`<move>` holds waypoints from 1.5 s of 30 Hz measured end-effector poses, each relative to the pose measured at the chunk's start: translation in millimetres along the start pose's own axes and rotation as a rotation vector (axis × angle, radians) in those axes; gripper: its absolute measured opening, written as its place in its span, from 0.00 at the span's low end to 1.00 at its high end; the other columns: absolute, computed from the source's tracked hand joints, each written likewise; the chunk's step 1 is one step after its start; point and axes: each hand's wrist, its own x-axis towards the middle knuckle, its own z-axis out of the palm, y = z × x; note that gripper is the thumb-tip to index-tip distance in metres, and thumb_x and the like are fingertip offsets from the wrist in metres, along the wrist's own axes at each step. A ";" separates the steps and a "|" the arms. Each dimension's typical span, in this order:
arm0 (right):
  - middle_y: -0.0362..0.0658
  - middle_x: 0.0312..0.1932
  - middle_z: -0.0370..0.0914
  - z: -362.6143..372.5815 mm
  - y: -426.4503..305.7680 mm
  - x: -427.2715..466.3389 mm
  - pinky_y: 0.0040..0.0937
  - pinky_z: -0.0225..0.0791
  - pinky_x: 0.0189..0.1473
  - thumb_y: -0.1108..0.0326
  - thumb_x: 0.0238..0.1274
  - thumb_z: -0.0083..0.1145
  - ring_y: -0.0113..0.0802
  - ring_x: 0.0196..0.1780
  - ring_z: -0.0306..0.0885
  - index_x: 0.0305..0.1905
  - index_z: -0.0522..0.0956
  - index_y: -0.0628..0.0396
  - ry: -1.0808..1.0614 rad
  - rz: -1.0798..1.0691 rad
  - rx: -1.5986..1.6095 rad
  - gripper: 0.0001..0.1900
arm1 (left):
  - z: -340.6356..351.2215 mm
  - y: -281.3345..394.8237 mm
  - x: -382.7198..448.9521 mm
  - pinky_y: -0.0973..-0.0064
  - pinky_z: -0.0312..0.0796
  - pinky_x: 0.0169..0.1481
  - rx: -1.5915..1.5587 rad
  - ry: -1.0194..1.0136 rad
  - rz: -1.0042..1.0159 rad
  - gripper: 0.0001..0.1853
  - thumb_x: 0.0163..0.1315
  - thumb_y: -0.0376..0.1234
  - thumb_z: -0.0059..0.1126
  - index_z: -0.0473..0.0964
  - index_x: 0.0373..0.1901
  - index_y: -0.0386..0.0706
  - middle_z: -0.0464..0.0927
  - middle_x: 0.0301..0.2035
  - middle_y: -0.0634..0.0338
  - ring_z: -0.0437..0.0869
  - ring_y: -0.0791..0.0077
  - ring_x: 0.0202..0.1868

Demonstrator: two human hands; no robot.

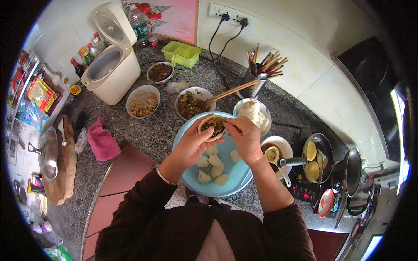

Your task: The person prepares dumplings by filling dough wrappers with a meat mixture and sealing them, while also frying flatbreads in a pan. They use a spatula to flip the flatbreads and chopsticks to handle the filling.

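My left hand point(192, 143) cups a round dough wrapper point(211, 128) with dark chopped filling in it, its thumb resting over the filling. The fingertips of my right hand point(243, 135) pinch the wrapper's right edge. Both hands are above a light blue basin point(240, 182), where several pale dough pieces point(215, 161) lie. Behind the basin stands a bowl of dark green filling point(188, 105) with wooden chopsticks point(232, 91) leaning in it. A bowl of white dough point(253, 112) is just beyond my right hand.
An orange-brown filling bowl point(143, 101), a dark filling bowl point(160, 72) and an open rice cooker point(109, 71) stand at the back left. A pink cloth point(103, 140) lies left. To the right are a bowl with brown liquid point(284, 146) and a frying pan with flat cakes point(314, 169) on a cooktop.
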 end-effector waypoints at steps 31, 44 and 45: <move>0.43 0.28 0.75 -117.6 -26.7 -133.2 0.39 0.72 0.36 0.63 0.51 0.64 0.44 0.32 0.79 0.36 0.76 0.54 -0.087 -0.187 -0.480 0.11 | 108.1 -99.1 -57.0 0.58 0.76 0.59 0.122 -0.009 -0.229 0.20 0.76 0.35 0.40 0.62 0.66 0.38 0.71 0.58 0.53 0.78 0.65 0.57; 0.47 0.35 0.81 -286.2 18.5 -199.7 0.34 0.74 0.39 0.73 0.56 0.61 0.43 0.36 0.81 0.44 0.80 0.57 -0.105 -0.058 -0.352 0.10 | 209.0 -232.7 -44.5 0.66 0.76 0.56 0.059 -0.012 -0.396 0.20 0.74 0.41 0.46 0.67 0.63 0.43 0.78 0.52 0.57 0.82 0.64 0.52; 0.46 0.35 0.81 -292.5 20.0 -203.4 0.32 0.74 0.38 0.72 0.56 0.63 0.39 0.36 0.82 0.44 0.80 0.58 -0.085 0.033 -0.327 0.10 | 215.1 -237.3 -42.8 0.67 0.77 0.54 0.072 -0.016 -0.398 0.20 0.74 0.41 0.46 0.67 0.63 0.43 0.78 0.52 0.57 0.82 0.63 0.51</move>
